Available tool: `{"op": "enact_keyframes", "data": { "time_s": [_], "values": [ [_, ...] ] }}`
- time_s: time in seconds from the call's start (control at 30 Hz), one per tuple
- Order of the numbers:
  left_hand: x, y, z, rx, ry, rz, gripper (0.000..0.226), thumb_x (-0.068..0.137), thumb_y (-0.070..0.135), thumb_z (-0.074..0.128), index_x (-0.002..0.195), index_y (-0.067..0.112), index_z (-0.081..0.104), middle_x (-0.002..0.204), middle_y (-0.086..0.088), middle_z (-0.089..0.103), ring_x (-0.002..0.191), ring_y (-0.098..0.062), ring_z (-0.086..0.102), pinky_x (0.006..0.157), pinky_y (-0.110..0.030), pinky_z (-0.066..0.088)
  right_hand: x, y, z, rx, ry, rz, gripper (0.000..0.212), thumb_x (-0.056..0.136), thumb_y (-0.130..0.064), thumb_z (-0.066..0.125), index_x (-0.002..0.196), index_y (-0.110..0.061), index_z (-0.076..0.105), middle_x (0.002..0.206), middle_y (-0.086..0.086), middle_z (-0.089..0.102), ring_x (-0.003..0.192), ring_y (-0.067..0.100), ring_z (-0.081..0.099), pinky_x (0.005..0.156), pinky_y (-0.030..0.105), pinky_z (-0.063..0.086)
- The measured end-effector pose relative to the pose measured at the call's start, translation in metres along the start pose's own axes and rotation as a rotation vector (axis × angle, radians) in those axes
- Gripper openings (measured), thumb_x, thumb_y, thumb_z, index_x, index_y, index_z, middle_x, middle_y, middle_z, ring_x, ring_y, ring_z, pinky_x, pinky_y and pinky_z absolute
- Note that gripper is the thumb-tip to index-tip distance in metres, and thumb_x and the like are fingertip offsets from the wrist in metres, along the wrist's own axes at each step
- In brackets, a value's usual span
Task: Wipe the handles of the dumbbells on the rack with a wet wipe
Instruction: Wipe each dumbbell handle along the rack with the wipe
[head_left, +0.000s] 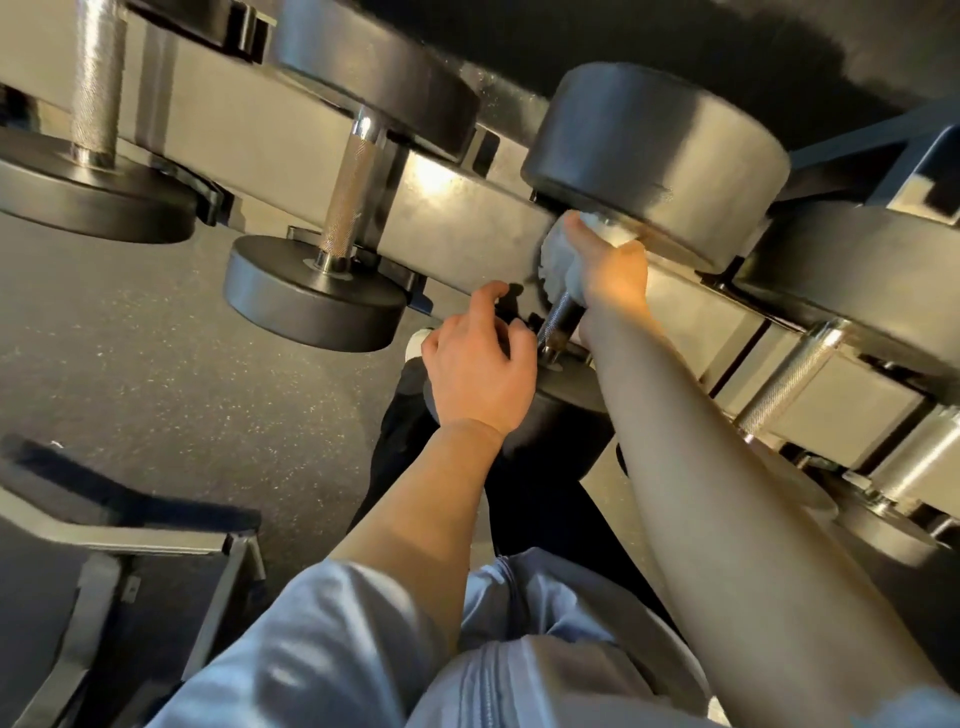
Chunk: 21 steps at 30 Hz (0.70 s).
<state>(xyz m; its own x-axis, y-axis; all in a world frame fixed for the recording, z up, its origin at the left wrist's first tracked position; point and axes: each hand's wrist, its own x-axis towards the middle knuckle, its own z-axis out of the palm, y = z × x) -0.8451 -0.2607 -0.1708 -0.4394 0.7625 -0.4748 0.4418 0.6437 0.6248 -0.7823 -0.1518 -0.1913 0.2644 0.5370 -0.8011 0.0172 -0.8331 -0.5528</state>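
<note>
A black dumbbell (654, 156) lies across the grey rack (457, 218) in the middle of the view. My right hand (608, 270) grips its chrome handle (558, 317) near the far head, with a white wet wipe (558, 260) wrapped between palm and metal. My left hand (480, 364) hovers over the near head of the same dumbbell, fingers loosely curled, holding nothing. The near head is mostly hidden under my left hand and wrist.
More dumbbells sit on the rack: two to the left (343, 208) (96, 83) with knurled chrome handles, others to the right (800, 374). Speckled dark floor (156, 364) lies at left. A dark bench frame (130, 545) stands at lower left.
</note>
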Motion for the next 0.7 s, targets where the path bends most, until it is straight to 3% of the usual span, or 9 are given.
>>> {"op": "enact_keyframes", "data": {
  "time_s": [0.13, 0.23, 0.3, 0.37, 0.47, 0.53, 0.57, 0.63, 0.7],
  "values": [
    [-0.001, 0.0, 0.0, -0.017, -0.008, -0.007, 0.043, 0.086, 0.033, 0.036, 0.124, 0.022, 0.051, 0.079, 0.016, 0.047, 0.086, -0.015, 0.049, 0.099, -0.04, 0.031, -0.021, 0.013, -0.003, -0.228, -0.044, -0.178, 0.044, 0.085, -0.024, 0.065, 0.114, -0.022, 0.032, 0.119, 0.01, 0.051, 0.104, 0.021, 0.053, 0.085, 0.035, 0.049],
    [-0.001, 0.001, 0.0, -0.013, -0.011, -0.012, 0.044, 0.085, 0.034, 0.035, 0.124, 0.022, 0.051, 0.076, 0.02, 0.043, 0.086, -0.012, 0.046, 0.102, -0.043, 0.032, -0.021, 0.017, -0.003, -0.353, 0.003, -0.115, 0.036, 0.095, -0.03, 0.049, 0.125, -0.015, 0.034, 0.112, 0.007, 0.052, 0.093, 0.016, 0.055, 0.07, 0.026, 0.051],
    [-0.001, 0.002, 0.0, -0.009, -0.01, -0.011, 0.045, 0.085, 0.035, 0.034, 0.125, 0.021, 0.051, 0.076, 0.017, 0.044, 0.086, -0.013, 0.047, 0.102, -0.043, 0.034, -0.015, 0.015, 0.0, -0.429, 0.086, -0.094, 0.043, 0.099, -0.037, 0.043, 0.132, -0.011, 0.033, 0.107, 0.004, 0.048, 0.09, 0.012, 0.052, 0.059, 0.019, 0.041],
    [-0.001, 0.003, 0.0, -0.007, -0.002, -0.003, 0.044, 0.085, 0.034, 0.035, 0.125, 0.022, 0.051, 0.074, 0.016, 0.044, 0.086, -0.016, 0.05, 0.1, -0.046, 0.037, -0.006, 0.006, 0.0, -0.478, 0.126, -0.158, 0.039, 0.1, -0.034, 0.042, 0.127, -0.006, 0.04, 0.102, 0.005, 0.051, 0.088, 0.014, 0.053, 0.062, 0.023, 0.041],
    [-0.001, 0.001, 0.0, -0.008, 0.0, 0.008, 0.037, 0.09, 0.029, 0.04, 0.125, 0.022, 0.05, 0.072, 0.018, 0.044, 0.086, -0.019, 0.053, 0.099, -0.051, 0.039, 0.007, 0.0, -0.009, -0.425, 0.033, -0.174, 0.042, 0.098, -0.037, 0.046, 0.121, -0.002, 0.048, 0.099, 0.004, 0.054, 0.096, 0.02, 0.058, 0.079, 0.031, 0.048],
    [-0.001, 0.001, 0.0, -0.006, 0.002, 0.004, 0.033, 0.093, 0.024, 0.044, 0.125, 0.022, 0.05, 0.072, 0.018, 0.044, 0.087, -0.019, 0.053, 0.1, -0.051, 0.037, 0.009, -0.001, -0.014, -0.302, -0.005, -0.12, 0.046, 0.092, -0.039, 0.055, 0.121, -0.003, 0.052, 0.099, 0.002, 0.054, 0.096, 0.018, 0.056, 0.083, 0.029, 0.046],
    [-0.001, 0.002, -0.001, -0.002, 0.007, 0.007, 0.032, 0.094, 0.024, 0.045, 0.125, 0.022, 0.05, 0.072, 0.017, 0.044, 0.086, -0.018, 0.052, 0.101, -0.051, 0.037, 0.011, -0.001, -0.013, -0.233, 0.007, -0.116, 0.039, 0.089, -0.037, 0.061, 0.111, -0.005, 0.056, 0.094, 0.0, 0.055, 0.095, 0.018, 0.057, 0.083, 0.028, 0.046],
    [-0.002, 0.002, -0.001, -0.001, 0.006, 0.011, 0.034, 0.093, 0.027, 0.042, 0.125, 0.021, 0.051, 0.072, 0.018, 0.043, 0.085, -0.016, 0.05, 0.101, -0.049, 0.036, 0.009, -0.001, -0.009, -0.119, 0.117, -0.118, 0.023, 0.085, -0.031, 0.067, 0.086, -0.011, 0.055, 0.082, -0.004, 0.056, 0.087, 0.017, 0.06, 0.078, 0.018, 0.046],
    [-0.002, 0.003, -0.001, -0.008, 0.005, 0.008, 0.04, 0.088, 0.032, 0.037, 0.124, 0.021, 0.051, 0.072, 0.018, 0.044, 0.085, -0.016, 0.05, 0.101, -0.045, 0.034, 0.003, 0.001, -0.002, -0.127, 0.257, -0.188, 0.021, 0.089, -0.027, 0.064, 0.08, -0.014, 0.05, 0.07, -0.009, 0.049, 0.067, 0.005, 0.053, 0.056, 0.002, 0.037]
  ]
}}
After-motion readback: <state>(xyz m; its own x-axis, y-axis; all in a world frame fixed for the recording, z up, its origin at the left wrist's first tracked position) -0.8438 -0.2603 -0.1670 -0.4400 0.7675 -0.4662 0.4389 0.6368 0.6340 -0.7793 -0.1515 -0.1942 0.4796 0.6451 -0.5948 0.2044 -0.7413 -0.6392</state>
